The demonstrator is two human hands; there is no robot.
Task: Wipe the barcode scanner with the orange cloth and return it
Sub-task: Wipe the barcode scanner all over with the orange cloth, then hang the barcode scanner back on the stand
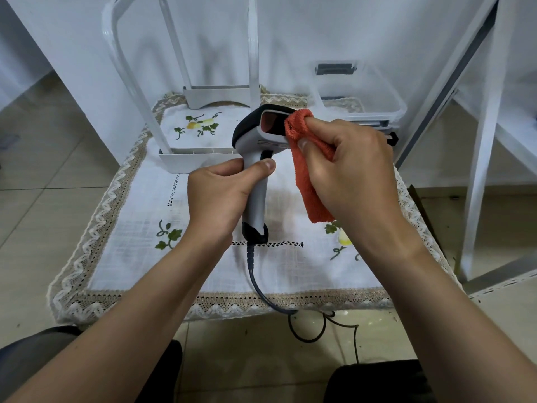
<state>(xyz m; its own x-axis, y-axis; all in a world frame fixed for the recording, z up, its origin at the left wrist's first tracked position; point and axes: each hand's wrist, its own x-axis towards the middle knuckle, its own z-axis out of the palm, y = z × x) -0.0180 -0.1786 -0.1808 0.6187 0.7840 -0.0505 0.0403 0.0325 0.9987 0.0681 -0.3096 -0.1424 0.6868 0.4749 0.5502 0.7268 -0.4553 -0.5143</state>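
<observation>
- Head view, 1 of 1: the left hand (218, 193) grips the handle of the barcode scanner (257, 199). Its fingers wrap round the far side, and the thumb lies across the front just below the dark trigger (266, 155).
- The scanner stands upright over the middle of the white embroidered tablecloth (139, 228). Its dark-capped head tilts to the right, and the reddish scan window (271, 123) faces the right hand. Whether its dark base touches the tablecloth cannot be told.
- The right hand (348, 164) pinches the orange cloth (305, 184) between thumb and curled fingers. It presses the bunched upper end against the right edge of the scan window.
- The rest of the orange cloth hangs down in a strip in front of the right palm, just beside the scanner's handle and apart from it.
- A grey cable (255, 282) leaves the scanner's base, crosses the tablecloth's lace front edge and loops on the tiled floor (58, 170).
- A white plastic frame (186, 162) stands on the tablecloth behind the left hand, and its tall curved uprights rise toward the top of the view.
- A clear plastic box (366, 91) sits at the back right of the table, behind the right hand.
- Both bare forearms reach in from the bottom edge.
</observation>
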